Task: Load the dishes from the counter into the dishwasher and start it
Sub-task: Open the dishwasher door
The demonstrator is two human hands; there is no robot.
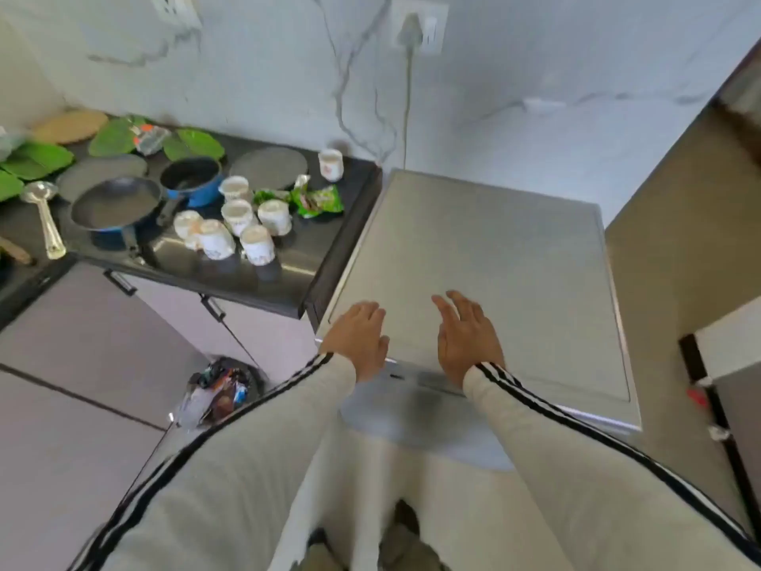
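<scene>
A silver dishwasher stands closed to the right of a dark counter. My left hand hovers over its front left top edge, fingers relaxed and holding nothing. My right hand is beside it with fingers spread over the top's front edge, also holding nothing. On the counter sit several white cups, a frying pan, a blue saucepan, two grey plates and a metal ladle.
Green leaf-shaped mats and green wrappers lie on the counter. A bin with rubbish stands on the floor by the cabinet. A power cord runs down the wall behind the dishwasher. Dark furniture stands at right.
</scene>
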